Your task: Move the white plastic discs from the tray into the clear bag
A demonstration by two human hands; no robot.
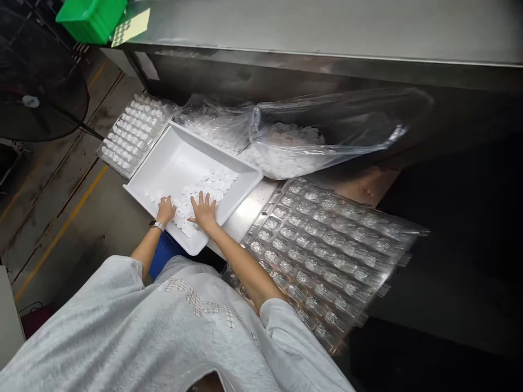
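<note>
A white tray [165, 158] with sloping walls holds many small, flat white pieces [218, 182], spread mostly over its near right part. My left hand [166, 211], with a watch on the wrist, rests at the tray's near side, its fingertips at the edge of the pieces. My right hand [203, 211] lies over the pieces with its fingers spread. Neither hand shows anything gripped. Left of the tray is a clear blister tray [133, 136] filled with rows of white pieces.
Behind the tray, a clear plastic bag [294, 147] holds more white pieces. Clear blister trays [318, 250] lie on the right. A green bin [92, 19] and a yellow sheet [137, 26] lie at the upper left, near a large fan [36, 81].
</note>
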